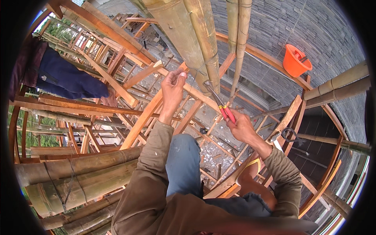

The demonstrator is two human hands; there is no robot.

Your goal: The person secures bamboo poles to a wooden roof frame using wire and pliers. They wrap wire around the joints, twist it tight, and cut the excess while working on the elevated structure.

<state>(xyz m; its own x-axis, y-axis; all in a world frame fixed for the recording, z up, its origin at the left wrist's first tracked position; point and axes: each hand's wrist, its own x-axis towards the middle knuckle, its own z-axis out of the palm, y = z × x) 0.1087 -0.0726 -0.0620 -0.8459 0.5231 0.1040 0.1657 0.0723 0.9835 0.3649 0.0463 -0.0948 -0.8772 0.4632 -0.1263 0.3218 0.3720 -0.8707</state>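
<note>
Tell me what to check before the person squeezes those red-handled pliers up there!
1. Right hand grips the red-handled metal pliers: ok.
2. Plier tips sit at the thin wire binding on the thick upright bamboo poles: ok.
3. Left hand pinches something at the poles; whether it is the wire end: cannot tell.
4. Left fingers away from the plier tips: ok.
5. Footing on the wooden beams high above the ground: cannot tell.
6. Orange plastic bucket resting steady on the curved rail: cannot tell.
</note>
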